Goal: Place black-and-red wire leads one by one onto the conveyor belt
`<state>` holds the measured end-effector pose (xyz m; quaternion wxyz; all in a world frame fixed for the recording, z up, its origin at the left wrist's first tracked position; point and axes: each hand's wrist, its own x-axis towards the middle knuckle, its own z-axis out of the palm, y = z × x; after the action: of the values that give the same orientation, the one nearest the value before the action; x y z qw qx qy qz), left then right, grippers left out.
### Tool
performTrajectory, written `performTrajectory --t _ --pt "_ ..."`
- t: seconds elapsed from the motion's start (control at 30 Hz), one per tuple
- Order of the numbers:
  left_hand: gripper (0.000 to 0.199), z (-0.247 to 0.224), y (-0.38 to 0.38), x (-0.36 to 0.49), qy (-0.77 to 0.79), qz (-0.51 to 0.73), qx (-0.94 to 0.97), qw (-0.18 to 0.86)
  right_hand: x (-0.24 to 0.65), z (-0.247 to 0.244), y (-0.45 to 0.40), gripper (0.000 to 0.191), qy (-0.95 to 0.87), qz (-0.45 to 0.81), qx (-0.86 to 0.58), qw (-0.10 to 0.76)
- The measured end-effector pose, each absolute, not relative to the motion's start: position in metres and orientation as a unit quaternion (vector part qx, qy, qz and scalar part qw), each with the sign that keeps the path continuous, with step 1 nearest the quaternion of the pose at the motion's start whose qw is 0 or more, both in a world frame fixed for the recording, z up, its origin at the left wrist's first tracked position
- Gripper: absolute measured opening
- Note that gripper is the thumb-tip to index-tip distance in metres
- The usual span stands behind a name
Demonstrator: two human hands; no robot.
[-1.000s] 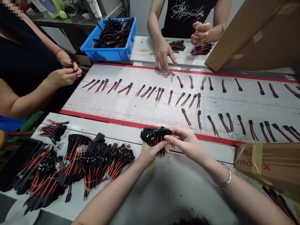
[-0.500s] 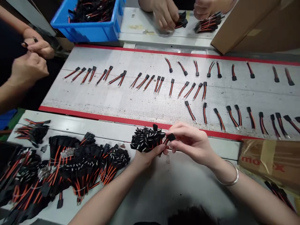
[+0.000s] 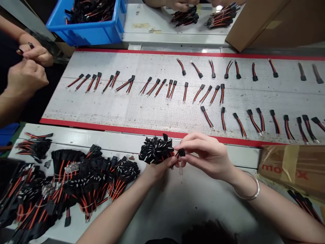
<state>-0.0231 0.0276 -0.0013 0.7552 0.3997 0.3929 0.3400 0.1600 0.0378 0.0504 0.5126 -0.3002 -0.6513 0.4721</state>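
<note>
My left hand (image 3: 158,168) is shut around a dense bundle of black-connector wire leads (image 3: 155,150), held over the white bench (image 3: 182,206). My right hand (image 3: 208,156) pinches a single black connector (image 3: 180,153) at the bundle's right side, and a metal bangle (image 3: 250,188) circles that wrist. To the left of my hands lies a large heap of red-and-black wire leads (image 3: 83,179). Rows of short leads (image 3: 207,118) lie spaced out on the perforated conveyor belt (image 3: 152,112) beyond my hands.
A co-worker's hands (image 3: 27,71) work at the left, beside a blue plastic crate (image 3: 86,39) of leads. Another person's hands (image 3: 181,4) sit at the top edge near small wire bunches (image 3: 184,18). Brown cardboard boxes (image 3: 259,25) stand top right; a taped carton (image 3: 289,167) stands right.
The view has shifted, moving the belt and crate higher in the frame. My right fingers stay on the connector at the bundle. The far person's hands have moved up to the frame's top edge.
</note>
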Motion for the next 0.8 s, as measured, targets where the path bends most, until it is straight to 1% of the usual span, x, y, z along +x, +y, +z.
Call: performTrajectory --t 0.1,0.3,0.6,0.8 --pt "0.048 -0.0004 0.0279 -0.0232 0.389 0.349 0.393 0.757 0.1588 0.0519 0.0387 0.026 -0.659 0.467 -0.301 0.507" --pt "0.045 0.0014 0.0282 -0.0223 0.38 0.37 0.374 0.761 0.1581 0.0512 0.0387 0.022 -0.644 0.497 -0.286 0.505" --pt "0.044 0.0042 0.0275 -0.0209 0.372 0.376 0.36 0.769 0.1574 0.0502 0.039 0.019 -0.648 0.49 -0.291 0.506" --pt "0.041 0.0066 0.0275 -0.0197 0.41 0.398 0.329 0.752 0.1571 0.0465 0.0402 0.015 -0.648 0.508 -0.296 0.485"
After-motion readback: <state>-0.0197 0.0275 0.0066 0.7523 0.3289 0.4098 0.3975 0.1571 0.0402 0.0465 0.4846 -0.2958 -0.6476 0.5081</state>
